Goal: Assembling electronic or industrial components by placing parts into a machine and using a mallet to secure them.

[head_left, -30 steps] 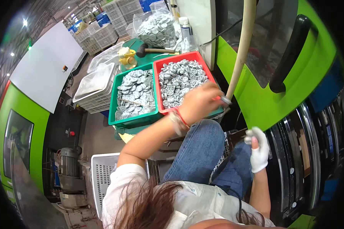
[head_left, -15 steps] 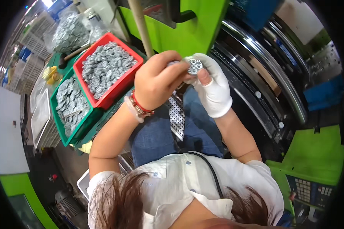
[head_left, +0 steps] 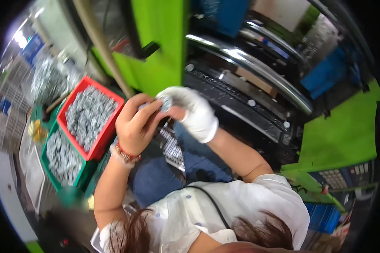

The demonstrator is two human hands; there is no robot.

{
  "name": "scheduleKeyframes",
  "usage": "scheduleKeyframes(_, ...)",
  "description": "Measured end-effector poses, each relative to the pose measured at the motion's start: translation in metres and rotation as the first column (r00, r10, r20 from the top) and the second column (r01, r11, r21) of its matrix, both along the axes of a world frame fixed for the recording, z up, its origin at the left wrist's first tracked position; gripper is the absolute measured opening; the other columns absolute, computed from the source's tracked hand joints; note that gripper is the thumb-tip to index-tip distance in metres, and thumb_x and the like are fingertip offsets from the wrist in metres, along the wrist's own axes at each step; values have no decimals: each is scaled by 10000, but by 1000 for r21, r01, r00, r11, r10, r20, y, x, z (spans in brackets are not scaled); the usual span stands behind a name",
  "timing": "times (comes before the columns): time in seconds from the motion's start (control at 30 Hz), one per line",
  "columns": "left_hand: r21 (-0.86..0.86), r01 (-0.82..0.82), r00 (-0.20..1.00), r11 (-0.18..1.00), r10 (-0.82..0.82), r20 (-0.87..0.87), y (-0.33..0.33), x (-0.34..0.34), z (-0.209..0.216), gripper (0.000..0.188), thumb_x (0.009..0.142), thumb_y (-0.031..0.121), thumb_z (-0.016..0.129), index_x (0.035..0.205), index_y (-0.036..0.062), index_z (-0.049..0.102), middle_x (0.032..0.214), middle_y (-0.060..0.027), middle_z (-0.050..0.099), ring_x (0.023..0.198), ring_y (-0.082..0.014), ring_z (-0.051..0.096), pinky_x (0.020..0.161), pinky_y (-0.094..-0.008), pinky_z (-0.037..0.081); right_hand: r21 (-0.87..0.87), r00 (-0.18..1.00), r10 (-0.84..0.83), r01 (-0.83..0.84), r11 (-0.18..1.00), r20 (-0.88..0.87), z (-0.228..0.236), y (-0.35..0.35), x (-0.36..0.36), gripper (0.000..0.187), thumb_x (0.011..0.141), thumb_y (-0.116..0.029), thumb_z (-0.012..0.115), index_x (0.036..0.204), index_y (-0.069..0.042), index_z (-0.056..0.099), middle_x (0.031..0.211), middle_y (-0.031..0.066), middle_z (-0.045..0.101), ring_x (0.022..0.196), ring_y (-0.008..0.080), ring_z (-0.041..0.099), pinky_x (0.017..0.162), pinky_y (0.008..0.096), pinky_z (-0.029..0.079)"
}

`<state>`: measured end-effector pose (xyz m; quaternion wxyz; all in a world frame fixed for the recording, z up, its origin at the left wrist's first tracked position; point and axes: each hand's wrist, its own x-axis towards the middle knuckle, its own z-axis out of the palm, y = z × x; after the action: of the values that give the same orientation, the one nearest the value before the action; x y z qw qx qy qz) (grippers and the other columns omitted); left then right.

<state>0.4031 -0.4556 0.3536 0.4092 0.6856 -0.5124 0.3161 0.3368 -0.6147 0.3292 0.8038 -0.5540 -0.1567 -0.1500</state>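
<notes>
My bare left hand (head_left: 133, 124), with bracelets at its wrist, has its fingers closed at a small round grey metal piece with holes (head_left: 166, 102). A bit of grey also shows between its fingers, too blurred to make out. My right hand (head_left: 198, 116), in a white glove with the thumb tip bare, pinches the same piece from the other side. Both hands meet above my lap. To their left stands a red bin (head_left: 119, 101) heaped with similar grey pieces (head_left: 90, 116). Beside it, a green bin (head_left: 85, 179) holds more of them.
A wooden handle (head_left: 99, 38) slants up beyond my left hand. Ahead is a green machine panel (head_left: 160, 46); to the right runs a shiny metal bar (head_left: 257, 71) above a dark machine bed. A clear bag of grey pieces (head_left: 48, 78) sits behind the bins.
The whole view has swung, so the bins, hands and machine appear further left. Both hands still hold the round piece, which now looks blurred and more tilted.
</notes>
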Motion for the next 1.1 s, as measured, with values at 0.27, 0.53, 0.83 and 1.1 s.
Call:
scheduleKeyframes(0.27,-46,-27,990,999,21,-136,-12,-6,3,197,744,-62,658,925,4,617,889,-125,590,804,-260,587,693,-316,473,-2,948,-281,284,959,149,39,-94,-9,372,824,-239,683,1078,-9,540,935,44,582,834,134,580,768,271,509)
scheduleKeyframes(0.53,-172,79,760,982,-171,-627,0,14,-7,67,881,12,541,942,3,568,975,-80,543,626,-77,482,519,-210,410,29,650,-747,751,659,138,78,-308,10,441,865,-91,621,1253,22,443,1096,117,556,977,195,573,863,314,511)
scheduleKeyframes(0.83,-901,-287,-47,326,-944,-327,18,79,-10,270,932,195,537,1141,24,529,1057,-73,563,706,-100,504,640,-228,532,146,656,-725,712,687,210,130,-435,128,384,845,-20,618,1201,57,499,1162,140,548,980,200,588,847,272,532)
scheduleKeyframes(1.1,-891,-197,109,410,-894,-435,2,87,-15,288,924,142,540,1178,7,530,934,-66,558,771,-145,531,766,-254,545,53,684,-692,701,711,232,172,-474,192,403,855,-77,631,1219,37,498,1099,106,585,992,186,593,873,290,520)
